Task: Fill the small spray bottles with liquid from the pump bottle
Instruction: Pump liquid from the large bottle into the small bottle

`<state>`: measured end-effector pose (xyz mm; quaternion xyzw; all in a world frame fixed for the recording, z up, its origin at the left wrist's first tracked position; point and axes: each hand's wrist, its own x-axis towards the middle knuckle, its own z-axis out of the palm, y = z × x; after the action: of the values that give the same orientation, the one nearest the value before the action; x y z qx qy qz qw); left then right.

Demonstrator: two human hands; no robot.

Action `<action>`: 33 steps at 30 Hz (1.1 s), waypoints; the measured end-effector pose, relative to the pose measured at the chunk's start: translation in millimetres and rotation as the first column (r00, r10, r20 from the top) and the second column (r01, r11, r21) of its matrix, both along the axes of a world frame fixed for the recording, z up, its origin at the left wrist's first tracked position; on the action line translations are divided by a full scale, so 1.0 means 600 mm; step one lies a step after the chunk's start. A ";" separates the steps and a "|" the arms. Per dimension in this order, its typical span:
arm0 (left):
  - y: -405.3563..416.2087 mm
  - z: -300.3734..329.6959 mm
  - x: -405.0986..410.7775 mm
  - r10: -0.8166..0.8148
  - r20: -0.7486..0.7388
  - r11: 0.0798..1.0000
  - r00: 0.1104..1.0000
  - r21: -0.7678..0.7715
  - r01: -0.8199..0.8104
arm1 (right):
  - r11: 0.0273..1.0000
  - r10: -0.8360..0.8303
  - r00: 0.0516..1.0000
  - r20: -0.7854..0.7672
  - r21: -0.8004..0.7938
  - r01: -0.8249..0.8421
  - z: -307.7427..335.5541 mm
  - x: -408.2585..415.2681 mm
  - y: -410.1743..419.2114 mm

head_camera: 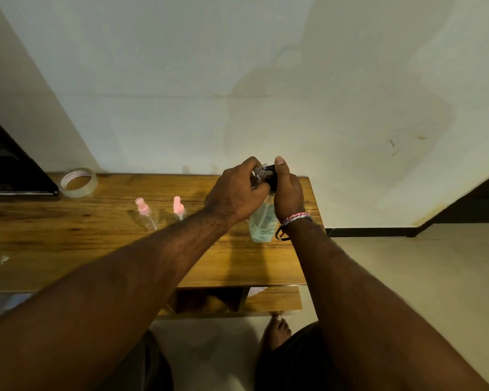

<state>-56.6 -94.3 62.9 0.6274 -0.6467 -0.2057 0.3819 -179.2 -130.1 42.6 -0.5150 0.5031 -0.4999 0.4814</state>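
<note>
Gripping a clear small bottle [259, 176], left hand [235, 193] is tilting it against the black pump head; right hand [287, 190] is clasping the translucent pump bottle [261, 224] at 2 o'clock on the grained wooden table [96, 244].

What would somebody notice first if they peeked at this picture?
First, the two hands meeting at the far right of the wooden table: the left hand holds a small clear bottle up to the black pump top that the right hand grips, over the pump bottle of pale liquid. Next, two small spray bottles with pink tops stand just left of the hands, and a roll of clear tape sits at the back left.
</note>
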 end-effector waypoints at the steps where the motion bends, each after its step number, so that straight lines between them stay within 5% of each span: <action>1: 0.000 0.000 -0.001 0.001 -0.002 1.000 1.000 -0.003 -0.001 | 1.000 0.004 1.000 -0.001 -0.005 -0.004 0.000 0.000 0.000; 33: 0.002 -0.011 -0.005 0.018 -0.021 1.000 1.000 0.006 -0.018 | 0.998 -0.025 1.000 -0.012 -0.053 0.024 -0.010 -0.002 -0.004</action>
<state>-59.3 -93.3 56.1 0.6321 -0.6364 -0.2104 0.3887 -180.1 -132.7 36.5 -0.5246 0.4990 -0.5157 0.4582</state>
